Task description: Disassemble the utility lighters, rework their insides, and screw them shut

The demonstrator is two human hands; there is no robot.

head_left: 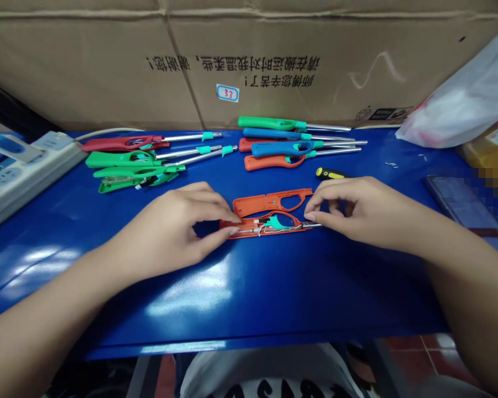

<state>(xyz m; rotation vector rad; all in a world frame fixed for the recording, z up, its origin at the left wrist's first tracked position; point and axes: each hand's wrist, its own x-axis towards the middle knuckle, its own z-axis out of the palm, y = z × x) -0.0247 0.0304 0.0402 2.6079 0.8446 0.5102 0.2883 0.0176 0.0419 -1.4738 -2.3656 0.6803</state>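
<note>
Open orange plastic lighter half-shell [265,225], green trigger inside, lies flat on glossy blue table [249,298], between both hands. Left hand [178,232] pinches its left end, thumb and forefinger closed on it. Right hand [357,213] pinches its right end likewise. Loose orange plastic cover [269,202] just behind the half-shell, untouched. Yellow-black screwdriver handle [330,174] farther behind, to the right.

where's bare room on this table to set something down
Free: near strip of table, this side of the left hand and right hand; also beside the power strip. Crowded: lighter piles at the back, opened orange lighter mid-table.
</note>
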